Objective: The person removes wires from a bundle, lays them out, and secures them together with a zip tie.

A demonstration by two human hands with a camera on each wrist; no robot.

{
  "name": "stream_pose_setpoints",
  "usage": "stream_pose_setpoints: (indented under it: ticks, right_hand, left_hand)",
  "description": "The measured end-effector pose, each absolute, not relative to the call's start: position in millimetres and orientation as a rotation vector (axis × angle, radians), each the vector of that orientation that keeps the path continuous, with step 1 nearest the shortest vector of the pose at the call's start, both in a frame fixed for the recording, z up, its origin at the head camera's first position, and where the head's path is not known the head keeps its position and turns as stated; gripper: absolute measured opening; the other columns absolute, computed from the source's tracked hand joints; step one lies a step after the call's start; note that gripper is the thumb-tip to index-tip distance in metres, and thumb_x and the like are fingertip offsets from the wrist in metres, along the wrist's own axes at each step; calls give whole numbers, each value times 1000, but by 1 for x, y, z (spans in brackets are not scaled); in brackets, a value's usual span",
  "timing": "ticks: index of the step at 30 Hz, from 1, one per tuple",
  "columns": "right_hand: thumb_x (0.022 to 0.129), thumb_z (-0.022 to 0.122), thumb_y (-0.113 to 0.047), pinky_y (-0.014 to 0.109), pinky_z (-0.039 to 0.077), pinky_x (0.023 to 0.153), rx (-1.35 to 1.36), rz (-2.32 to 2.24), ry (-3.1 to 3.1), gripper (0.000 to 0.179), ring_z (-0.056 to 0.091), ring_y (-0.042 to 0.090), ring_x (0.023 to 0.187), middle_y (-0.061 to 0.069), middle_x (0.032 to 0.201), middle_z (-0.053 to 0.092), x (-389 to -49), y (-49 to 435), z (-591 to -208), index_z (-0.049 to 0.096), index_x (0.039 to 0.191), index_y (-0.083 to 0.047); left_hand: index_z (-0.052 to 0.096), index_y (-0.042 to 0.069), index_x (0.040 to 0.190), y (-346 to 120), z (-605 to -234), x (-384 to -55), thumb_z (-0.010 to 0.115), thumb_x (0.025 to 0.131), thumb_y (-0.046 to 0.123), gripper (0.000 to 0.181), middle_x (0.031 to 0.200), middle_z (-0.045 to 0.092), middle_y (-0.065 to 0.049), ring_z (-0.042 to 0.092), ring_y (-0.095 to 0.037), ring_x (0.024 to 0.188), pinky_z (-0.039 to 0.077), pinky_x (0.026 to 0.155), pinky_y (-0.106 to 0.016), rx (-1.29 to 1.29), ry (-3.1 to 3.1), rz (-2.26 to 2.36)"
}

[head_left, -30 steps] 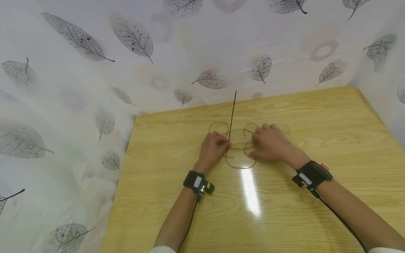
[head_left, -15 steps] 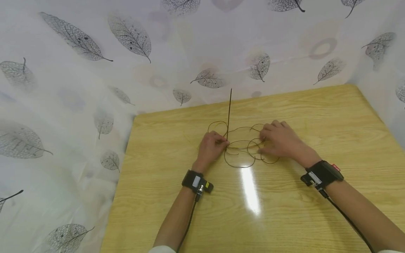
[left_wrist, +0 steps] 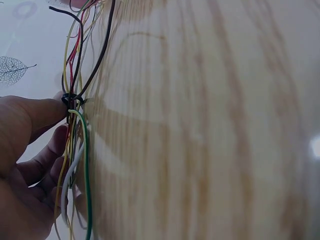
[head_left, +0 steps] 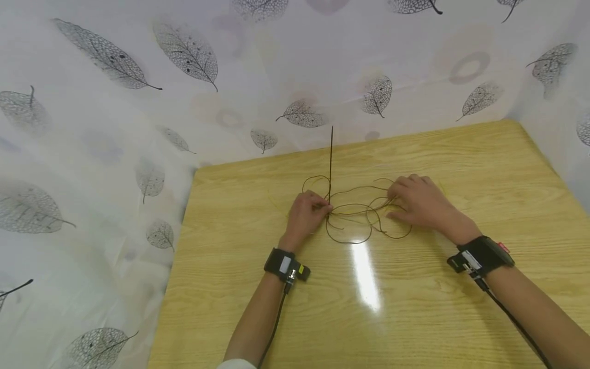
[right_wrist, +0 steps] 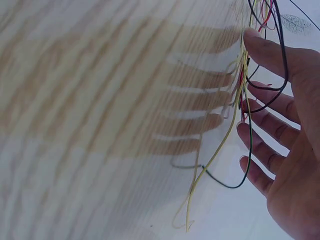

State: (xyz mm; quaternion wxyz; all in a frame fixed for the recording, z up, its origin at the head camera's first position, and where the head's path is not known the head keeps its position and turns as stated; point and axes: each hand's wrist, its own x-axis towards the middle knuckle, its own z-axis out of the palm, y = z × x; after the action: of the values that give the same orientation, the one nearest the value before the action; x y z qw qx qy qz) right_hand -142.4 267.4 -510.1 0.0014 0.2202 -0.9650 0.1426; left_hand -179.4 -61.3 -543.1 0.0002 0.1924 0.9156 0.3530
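Note:
A loose bundle of thin coloured wires (left_wrist: 75, 135) lies across the table between my hands. A black cable tie (left_wrist: 69, 98) circles the bundle; in the head view its long dark tail (head_left: 331, 159) stands up beyond my left fingers. With thumb and fingertips, my left hand (head_left: 305, 218) pinches the bundle at the tie. My right hand (head_left: 420, 202) is at the bundle's right part. In the right wrist view, its fingers (right_wrist: 262, 122) are spread and slightly bent beside yellow, black, green and red wires (right_wrist: 242, 80), the thumb tip touching them.
The wood-grain table (head_left: 405, 312) shows a bright light reflection (head_left: 365, 277) in front of the hands. Leaf-printed white sheeting (head_left: 239, 66) rises behind and at the sides. Each wrist wears a black strap (head_left: 282, 262) with a cable running back along the forearm.
My right hand has moved right along the wires, leaving more of them visible between the hands. The left hand stays at the tie, and the tie's tail has swung slightly left to stand straighter.

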Motion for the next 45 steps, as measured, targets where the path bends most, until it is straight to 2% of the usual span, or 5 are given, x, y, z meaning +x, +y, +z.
stream_pose_setpoints:
  ticks: [14,23,30,39,45]
  right_hand:
    - [87,83,-20,61,44,91,731,494,-2945,17,57,39,107,11,119,67,-139,275,-510,75,101,-15]
    - [87,83,-16,57,45,88,752,538,-2889,13,58,36,106,7,118,68,-139,272,-509,75,97,-19]
    - [88,82,-18,55,44,87,750,588,-2883,15,58,35,106,7,119,68,-142,267,-506,75,101,-17]
    - [86,84,-35,52,44,83,790,651,-2777,27,58,35,104,9,116,69,-145,254,-496,77,100,-14]
    - [86,83,-32,52,44,86,874,670,-2729,25,58,34,102,7,112,69,-150,240,-492,77,99,-11]
  left_hand:
    - [80,17,93,-61,-543,-181,80,91,33,17,106,66,6,56,-13,96,48,78,-27,615,2872,1112]
    - [80,19,97,-61,-542,-180,79,92,34,16,105,66,7,55,-12,95,47,77,-27,624,2859,1126]
    - [80,20,98,-61,-543,-180,79,92,34,15,104,66,8,55,-11,95,48,79,-27,648,2844,1148]
    - [79,17,99,-62,-542,-180,78,93,32,16,103,68,6,57,-12,94,48,80,-28,703,2818,1192]
    - [79,18,101,-62,-543,-181,77,94,31,15,105,68,7,57,-11,94,49,82,-28,716,2810,1168]
